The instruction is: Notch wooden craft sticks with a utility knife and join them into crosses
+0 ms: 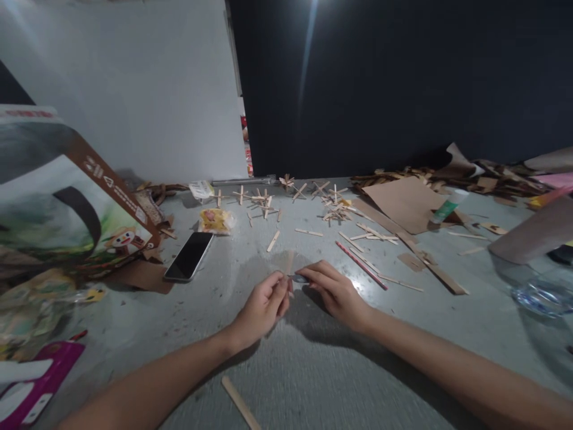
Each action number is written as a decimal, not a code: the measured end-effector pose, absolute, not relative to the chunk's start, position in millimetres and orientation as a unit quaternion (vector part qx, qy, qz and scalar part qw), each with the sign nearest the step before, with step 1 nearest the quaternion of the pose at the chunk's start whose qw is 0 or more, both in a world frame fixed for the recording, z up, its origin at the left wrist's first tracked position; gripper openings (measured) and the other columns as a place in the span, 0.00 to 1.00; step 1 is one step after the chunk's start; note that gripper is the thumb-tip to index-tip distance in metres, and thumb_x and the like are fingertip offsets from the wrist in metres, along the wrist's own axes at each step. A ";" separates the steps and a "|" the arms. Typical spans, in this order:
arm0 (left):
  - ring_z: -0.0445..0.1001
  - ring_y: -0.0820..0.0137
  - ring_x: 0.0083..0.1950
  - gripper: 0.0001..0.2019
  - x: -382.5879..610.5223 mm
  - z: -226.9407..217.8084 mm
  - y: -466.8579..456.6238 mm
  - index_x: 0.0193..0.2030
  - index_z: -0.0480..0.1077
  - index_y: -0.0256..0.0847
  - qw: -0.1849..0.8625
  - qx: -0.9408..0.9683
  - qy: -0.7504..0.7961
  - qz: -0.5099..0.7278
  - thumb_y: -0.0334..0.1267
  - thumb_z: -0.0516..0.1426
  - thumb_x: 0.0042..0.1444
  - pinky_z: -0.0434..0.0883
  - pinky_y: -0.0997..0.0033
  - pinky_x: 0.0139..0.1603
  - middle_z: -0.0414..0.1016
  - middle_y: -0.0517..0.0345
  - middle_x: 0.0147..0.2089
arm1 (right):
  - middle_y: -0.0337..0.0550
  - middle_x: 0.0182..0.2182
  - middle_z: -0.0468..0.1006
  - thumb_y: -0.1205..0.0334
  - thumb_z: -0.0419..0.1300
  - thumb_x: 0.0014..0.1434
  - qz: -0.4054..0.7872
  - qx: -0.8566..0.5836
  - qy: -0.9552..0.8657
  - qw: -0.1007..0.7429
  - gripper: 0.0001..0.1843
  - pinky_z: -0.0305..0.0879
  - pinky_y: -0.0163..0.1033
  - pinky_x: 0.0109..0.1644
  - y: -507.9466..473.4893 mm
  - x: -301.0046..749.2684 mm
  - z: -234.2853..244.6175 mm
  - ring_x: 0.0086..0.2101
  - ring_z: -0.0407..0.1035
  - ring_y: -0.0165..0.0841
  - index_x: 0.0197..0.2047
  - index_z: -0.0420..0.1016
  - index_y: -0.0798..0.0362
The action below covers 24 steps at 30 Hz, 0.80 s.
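Note:
A flat wooden craft stick [290, 263] points up and away from the fingertips of my left hand [267, 301], which is pinched on its near end. Just to the right, my right hand [335, 292] has its fingers pressed together on a small dark, flat piece [301, 278]; its tip reaches close to the stick, and I cannot tell whether they touch. What the dark piece is does not show clearly. Beyond the hands lie single craft sticks [308, 232] and several crossed stick pieces [267, 206]. Another stick [240, 402] lies near the front edge of view.
A phone [189, 257] and a yellow packet [215, 221] lie left of centre, beside a printed bag [80, 197]. On the right are a red striped straw [362, 265], cardboard [403, 204], a glue stick [450, 206] and clear tape [544, 297]. A purple object [54, 376] sits at lower left.

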State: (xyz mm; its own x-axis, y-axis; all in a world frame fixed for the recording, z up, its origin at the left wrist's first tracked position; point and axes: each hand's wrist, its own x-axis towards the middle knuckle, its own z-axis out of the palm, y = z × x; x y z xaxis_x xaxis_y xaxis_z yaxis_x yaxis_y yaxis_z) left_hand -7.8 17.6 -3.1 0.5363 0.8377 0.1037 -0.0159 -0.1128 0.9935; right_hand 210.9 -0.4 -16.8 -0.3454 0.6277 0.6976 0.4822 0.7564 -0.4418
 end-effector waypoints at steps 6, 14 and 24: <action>0.53 0.76 0.19 0.26 -7.5 -3.0 17.7 0.36 0.62 0.44 0.590 0.662 0.303 0.350 0.67 0.52 0.70 0.52 0.74 0.22 0.60 0.72 0.19 | 0.54 0.46 0.82 0.70 0.51 0.78 0.079 -0.323 -0.830 0.449 0.19 0.79 0.46 0.49 -1.6 210.4 -14.3 0.45 0.77 0.41 0.64 0.75 0.50; 0.54 0.76 0.19 0.27 -7.8 -2.5 17.9 0.35 0.62 0.45 0.590 0.665 0.302 0.344 0.68 0.53 0.69 0.54 0.75 0.23 0.60 0.72 0.19 | 0.54 0.46 0.82 0.70 0.50 0.78 0.078 -0.318 -0.830 0.451 0.18 0.79 0.46 0.49 -2.1 210.2 -13.0 0.45 0.76 0.41 0.63 0.75 0.52; 0.53 0.76 0.19 0.27 -7.2 -4.4 17.3 0.37 0.64 0.44 0.601 0.658 0.296 0.345 0.68 0.53 0.69 0.53 0.75 0.22 0.59 0.72 0.19 | 0.53 0.46 0.82 0.71 0.50 0.77 0.071 -0.312 -0.830 0.458 0.20 0.79 0.46 0.48 -2.4 209.7 -14.3 0.44 0.77 0.41 0.65 0.75 0.50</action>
State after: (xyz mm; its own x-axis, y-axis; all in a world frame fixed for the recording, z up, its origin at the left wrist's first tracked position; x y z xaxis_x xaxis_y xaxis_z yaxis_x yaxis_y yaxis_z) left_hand -7.2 17.3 -4.4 0.5863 0.8042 0.0973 -0.0244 -0.1025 0.9944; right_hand 209.7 -2.4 -14.3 -0.3864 0.5828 0.7149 0.4522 0.7952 -0.4039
